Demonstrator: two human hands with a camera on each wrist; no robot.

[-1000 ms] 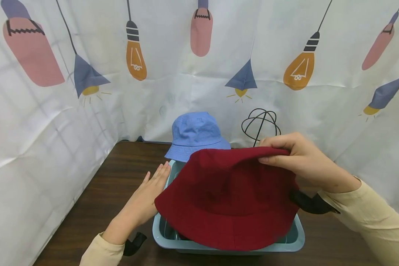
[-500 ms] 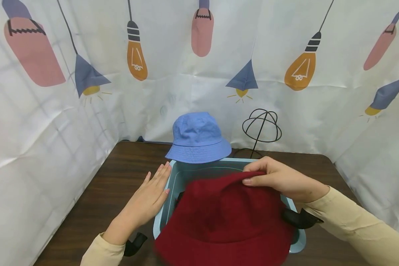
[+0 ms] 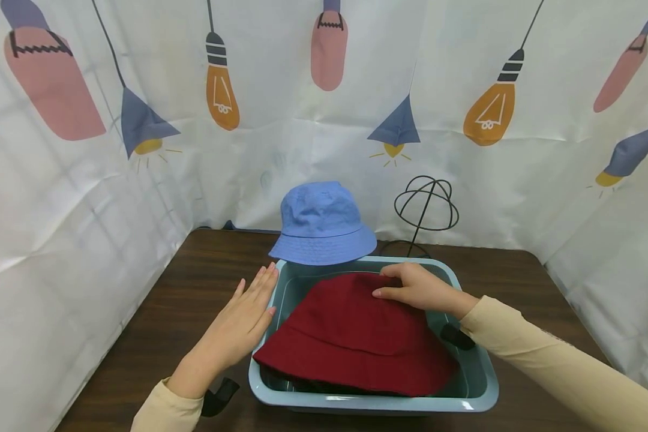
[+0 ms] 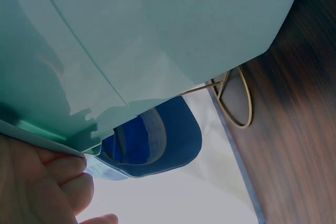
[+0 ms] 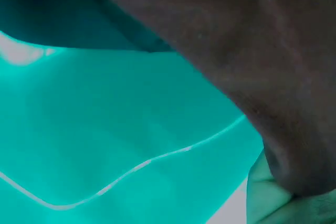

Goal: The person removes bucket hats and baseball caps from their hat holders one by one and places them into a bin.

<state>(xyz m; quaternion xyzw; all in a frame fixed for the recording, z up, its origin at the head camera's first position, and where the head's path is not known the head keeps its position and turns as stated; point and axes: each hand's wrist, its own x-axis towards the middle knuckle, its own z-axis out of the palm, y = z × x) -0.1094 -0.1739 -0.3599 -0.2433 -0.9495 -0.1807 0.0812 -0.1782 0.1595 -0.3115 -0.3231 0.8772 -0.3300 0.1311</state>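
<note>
Red bucket hat (image 3: 351,336), in blue bin (image 3: 378,403), pinched by right hand (image 3: 420,289)

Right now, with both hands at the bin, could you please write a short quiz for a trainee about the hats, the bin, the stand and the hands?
1. Choose: in the head view, which is farther right? A) blue hat; B) stand.
2. Fill the gap: the left hand touches the ____.
3. True or false: the right hand is on the blue hat.

Key:
1. B.
2. bin.
3. False; it is on the red hat.
</note>
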